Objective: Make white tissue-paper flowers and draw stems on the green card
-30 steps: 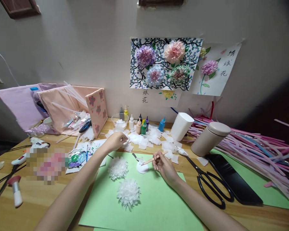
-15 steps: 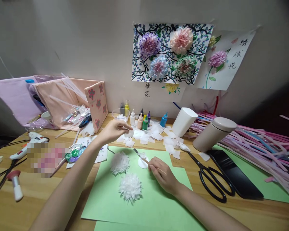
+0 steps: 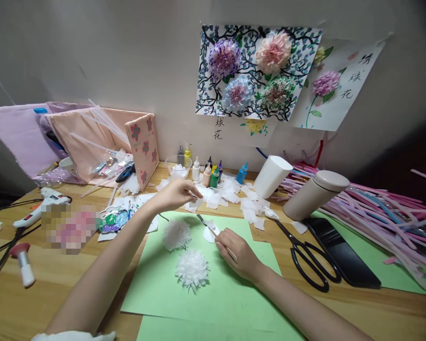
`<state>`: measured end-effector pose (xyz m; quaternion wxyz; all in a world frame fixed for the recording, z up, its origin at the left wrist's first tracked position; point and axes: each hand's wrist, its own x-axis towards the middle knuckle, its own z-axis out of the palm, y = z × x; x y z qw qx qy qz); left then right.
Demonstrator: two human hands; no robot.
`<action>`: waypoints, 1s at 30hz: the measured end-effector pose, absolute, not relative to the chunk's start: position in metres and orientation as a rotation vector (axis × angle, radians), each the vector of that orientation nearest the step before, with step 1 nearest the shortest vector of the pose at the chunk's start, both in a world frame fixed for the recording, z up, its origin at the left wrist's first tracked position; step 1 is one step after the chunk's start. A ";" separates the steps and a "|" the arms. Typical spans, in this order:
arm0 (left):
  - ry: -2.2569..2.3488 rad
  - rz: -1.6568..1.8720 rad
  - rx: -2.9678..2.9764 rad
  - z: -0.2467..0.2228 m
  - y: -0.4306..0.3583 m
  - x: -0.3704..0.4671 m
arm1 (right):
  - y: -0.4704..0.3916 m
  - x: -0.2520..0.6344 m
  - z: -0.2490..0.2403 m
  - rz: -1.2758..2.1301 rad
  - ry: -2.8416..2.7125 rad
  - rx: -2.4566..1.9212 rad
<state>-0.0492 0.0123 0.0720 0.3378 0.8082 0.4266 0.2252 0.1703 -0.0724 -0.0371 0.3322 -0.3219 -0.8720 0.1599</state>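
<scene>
My right hand (image 3: 239, 253) is closed around a thin paintbrush (image 3: 210, 230) with a wooden handle. The brush's dark tip points away from me, over a small white paper disc (image 3: 210, 235) on the green paper sheet (image 3: 156, 293). My left hand (image 3: 177, 195) hangs above the scattered white tissue paper squares (image 3: 230, 195), thumb and fingers pinched on a tissue paper square (image 3: 196, 202). Two fluffy white paper flowers lie on the green sheet: the nearer flower (image 3: 192, 270) and the farther flower (image 3: 176, 235), which is partly shaded.
Behind the squares stand several paint bottles (image 3: 215, 178) and a clear bowl (image 3: 178, 166). To the right are a white cylinder (image 3: 272, 176), a tumbler (image 3: 315, 195), black scissors (image 3: 307, 255), a phone (image 3: 342, 251) and pipe cleaners (image 3: 383, 208). A glue gun (image 3: 39, 208) and paint palette (image 3: 113, 220) lie left.
My left hand has shifted slightly right, with the tissue paper square at its fingertips. My right hand keeps the brush over the disc. The whole view has tilted a little.
</scene>
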 end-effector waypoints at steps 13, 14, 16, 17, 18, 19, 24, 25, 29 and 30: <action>0.752 0.121 2.046 0.030 0.016 -0.034 | -0.072 0.172 -0.037 0.450 -2.182 -0.972; 0.739 0.128 2.017 0.026 0.016 -0.031 | -0.072 0.172 -0.037 0.449 -2.180 -0.976; 0.714 0.145 1.956 0.021 0.015 -0.025 | -0.072 0.172 -0.037 0.438 -2.178 -0.978; 0.708 0.159 1.939 0.019 0.014 -0.023 | -0.072 0.172 -0.037 0.430 -2.179 -0.976; 0.711 0.173 1.937 0.018 0.014 -0.021 | -0.072 0.172 -0.037 0.422 -2.182 -0.972; 0.730 0.190 1.951 0.016 0.013 -0.019 | -0.072 0.172 -0.037 0.416 -2.185 -0.970; 0.864 0.275 2.089 0.009 0.012 -0.015 | -0.072 0.172 -0.036 0.417 -2.179 -0.974; 0.872 0.288 2.107 0.007 0.012 -0.014 | -0.072 0.172 -0.036 0.412 -2.176 -0.974; 0.894 0.332 2.171 0.001 0.013 -0.013 | -0.073 0.172 -0.036 0.335 -2.173 -0.932; 0.896 0.339 2.181 0.000 0.013 -0.013 | -0.074 0.173 -0.036 0.312 -2.169 -0.909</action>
